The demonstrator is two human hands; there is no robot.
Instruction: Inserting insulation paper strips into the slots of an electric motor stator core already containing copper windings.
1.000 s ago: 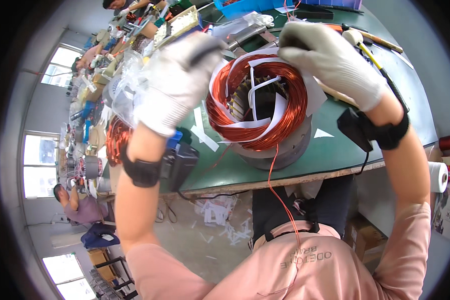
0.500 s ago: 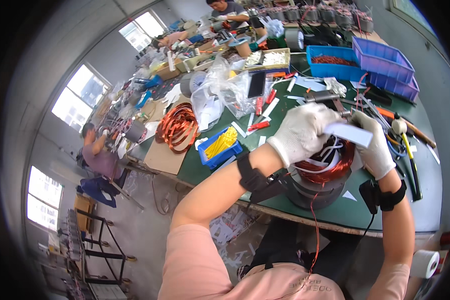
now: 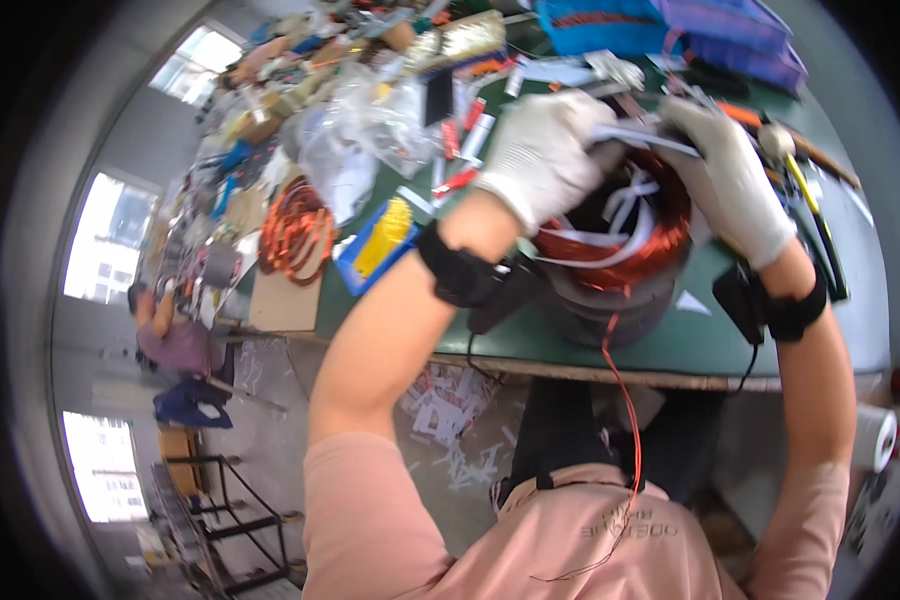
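A motor stator (image 3: 610, 290) with copper wire windings (image 3: 660, 240) stands on the green table (image 3: 690, 340) near its front edge. White paper strips (image 3: 625, 195) stick out between the coils. My left hand (image 3: 545, 150), in a white glove, rests on the far left rim of the windings. My right hand (image 3: 730, 180), also gloved, pinches a white paper strip (image 3: 635, 138) over the far right rim. A loose copper wire (image 3: 625, 400) hangs from the stator down to my lap.
A coil of copper wire (image 3: 295, 230) lies on a board at the left. A blue tray with yellow pieces (image 3: 375, 240), clear plastic bags (image 3: 355, 130), blue and purple bins (image 3: 690, 30) and hand tools (image 3: 810, 190) crowd the table. Another person (image 3: 175, 340) sits far left.
The view has swung and closed in on the stator. My hands stay on the windings' rim, and my right hand still holds the white strip, now lower over the coils.
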